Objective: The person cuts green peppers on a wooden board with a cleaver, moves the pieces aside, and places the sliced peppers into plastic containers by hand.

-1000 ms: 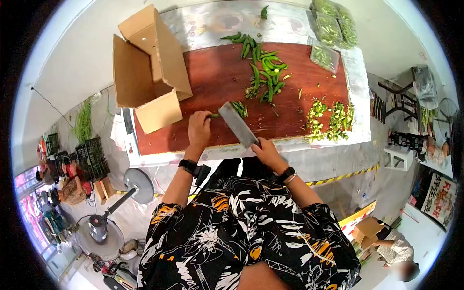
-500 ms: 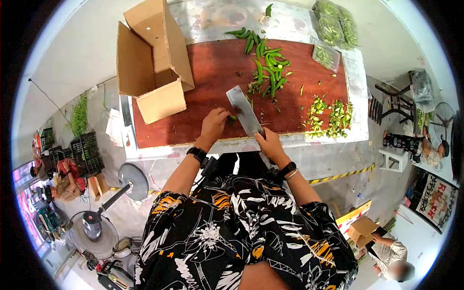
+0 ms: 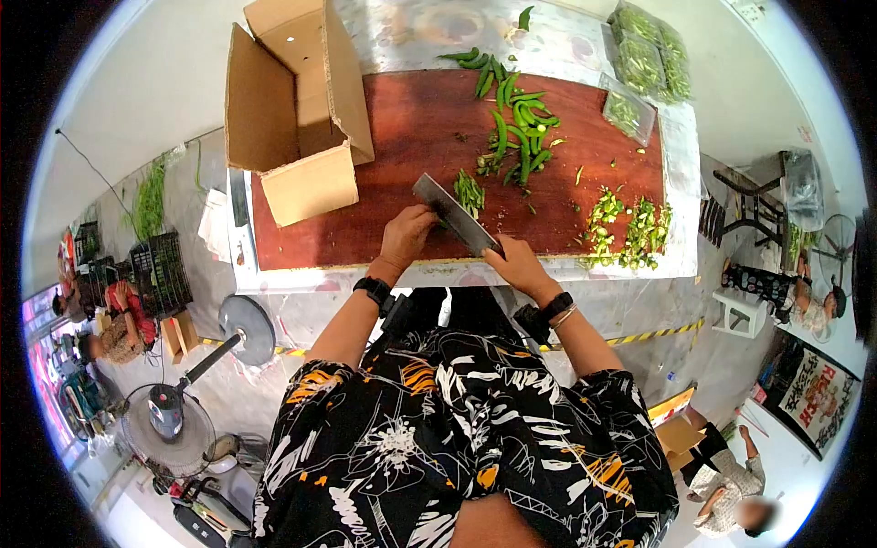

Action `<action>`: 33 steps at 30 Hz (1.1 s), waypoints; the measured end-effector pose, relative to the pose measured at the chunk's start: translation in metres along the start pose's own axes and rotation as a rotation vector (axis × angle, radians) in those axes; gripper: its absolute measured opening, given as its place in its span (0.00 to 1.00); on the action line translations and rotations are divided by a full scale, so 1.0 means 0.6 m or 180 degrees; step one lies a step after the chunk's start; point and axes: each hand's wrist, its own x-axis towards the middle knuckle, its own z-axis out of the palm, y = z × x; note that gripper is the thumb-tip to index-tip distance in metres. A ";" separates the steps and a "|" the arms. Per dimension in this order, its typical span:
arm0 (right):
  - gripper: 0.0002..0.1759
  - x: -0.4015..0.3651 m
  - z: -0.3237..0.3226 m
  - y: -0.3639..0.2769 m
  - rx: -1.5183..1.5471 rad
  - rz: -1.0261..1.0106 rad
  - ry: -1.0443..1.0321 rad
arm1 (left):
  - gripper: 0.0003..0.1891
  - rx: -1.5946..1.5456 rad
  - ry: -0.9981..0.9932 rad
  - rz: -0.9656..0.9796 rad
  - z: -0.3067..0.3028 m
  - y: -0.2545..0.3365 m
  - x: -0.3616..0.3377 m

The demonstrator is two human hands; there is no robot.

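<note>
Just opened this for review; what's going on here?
The person's right hand grips a broad grey metal cleaver over a rectangular reddish-brown board; the left hand is beside the cleaver, its hold unclear. Cut green slivers lie beyond the cleaver, long green peppers farther up, yellow-green scraps at right.

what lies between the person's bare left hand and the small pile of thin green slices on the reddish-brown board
The grey, rectangular metal cleaver blade lies between the left hand and the green slices, as the head view shows.
</note>
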 end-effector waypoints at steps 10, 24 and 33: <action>0.19 0.040 -0.004 0.001 -0.0546 -0.0049 -0.0385 | 0.05 0.0006 0.0048 0.0005 -0.003 0.004 -0.002; 0.18 0.035 -0.016 -0.017 0.0629 0.0111 0.0698 | 0.06 0.0105 -0.0192 0.0046 -0.006 0.015 0.012; 0.19 0.002 -0.006 -0.003 0.0995 0.0741 0.0712 | 0.07 -0.0058 -0.0312 0.0226 -0.014 0.016 0.023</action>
